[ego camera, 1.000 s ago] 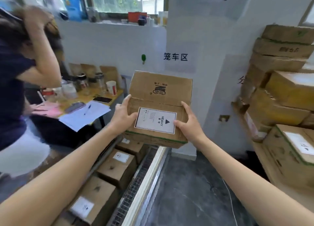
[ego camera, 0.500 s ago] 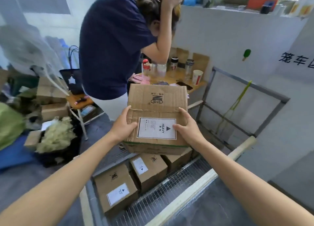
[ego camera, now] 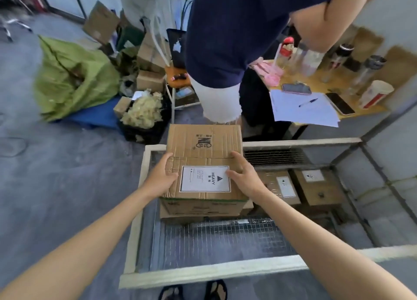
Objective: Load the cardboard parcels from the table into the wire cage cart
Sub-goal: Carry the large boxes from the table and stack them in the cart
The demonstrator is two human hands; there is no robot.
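Weight matters: the parcel (ego camera: 204, 155), labelled HEAVY, is gripped at its sides by the left hand (ego camera: 161, 179) and right hand (ego camera: 244, 178), at the far left corner of the wire cage cart (ego camera: 203, 275). Lower it level, snug beside the loaded boxes (ego camera: 282, 187), keeping fingers off the mesh.

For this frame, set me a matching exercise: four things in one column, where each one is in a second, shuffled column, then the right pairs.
Things
1. HEAVY-labelled parcel
2. pen
3. green bag
4. paper cup

Places
A. lying on the white papers
B. on the floor, left of the wire cage cart
C. standing on the desk
D. held between the left hand and right hand at the cart's left end

Pairs: 1-D, 2-A, 3-B, 4-C
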